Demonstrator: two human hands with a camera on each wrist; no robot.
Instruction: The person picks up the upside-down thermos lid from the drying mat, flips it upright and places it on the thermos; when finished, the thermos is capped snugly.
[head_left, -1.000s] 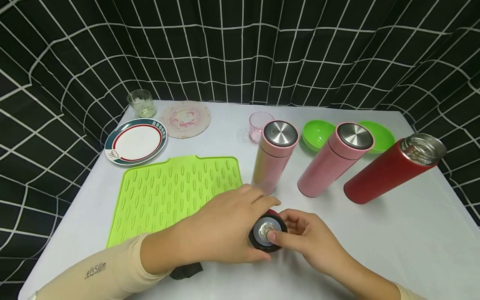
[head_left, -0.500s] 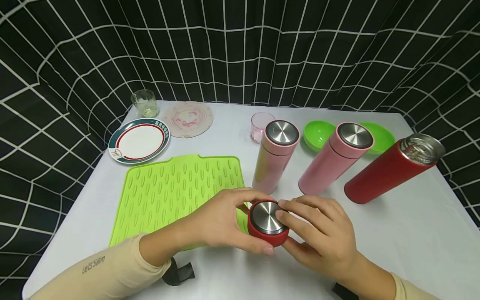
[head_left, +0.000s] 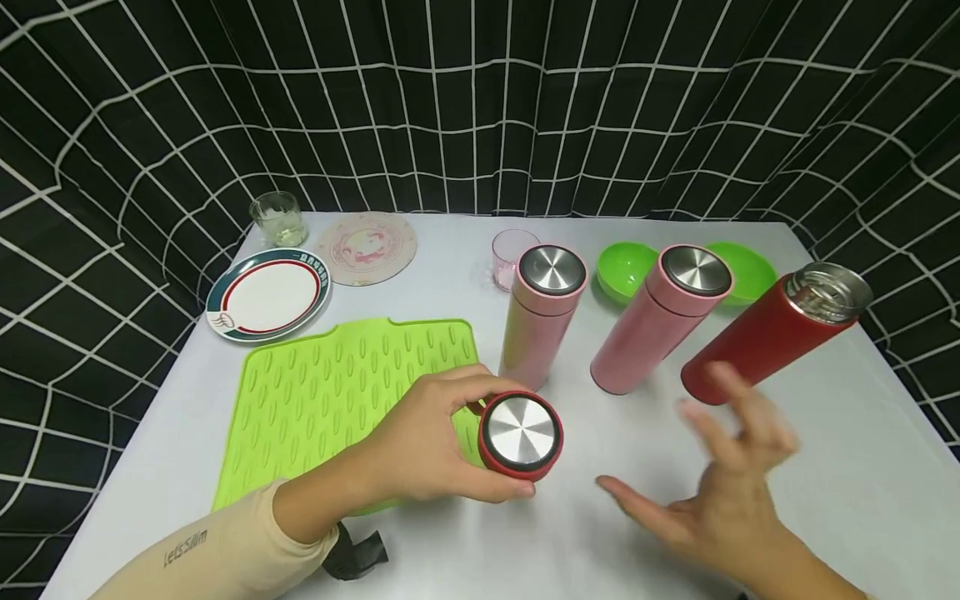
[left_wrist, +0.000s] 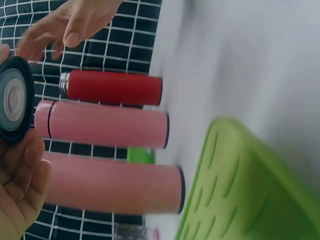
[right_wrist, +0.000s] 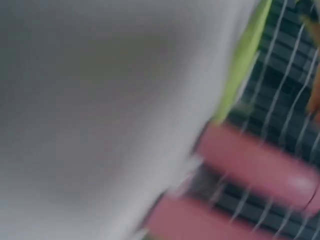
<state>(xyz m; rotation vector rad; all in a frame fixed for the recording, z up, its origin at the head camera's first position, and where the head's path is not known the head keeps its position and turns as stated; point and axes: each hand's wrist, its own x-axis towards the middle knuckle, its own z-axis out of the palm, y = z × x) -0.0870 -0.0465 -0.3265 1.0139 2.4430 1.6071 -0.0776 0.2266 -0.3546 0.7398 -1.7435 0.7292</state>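
My left hand grips a red flask lid by its sides, with the brushed metal top facing up in the head view. In the left wrist view the dark underside of the lid shows between fingers and thumb. My right hand, blurred, is apart from the lid with thumb and fingers spread, holding nothing. It is nearest to a red flask, which stands uncapped with its metal mouth bare. Two pink flasks stand capped to its left.
A green ridged mat lies at left. Behind it are a rimmed plate, a pink-patterned round mat and a clear glass. A pink glass and two green bowls stand behind the flasks.
The lid has been turned over from underside up to metal top up. My right hand has let go of it and moved right, towards the red flask; the left hand keeps its grip.
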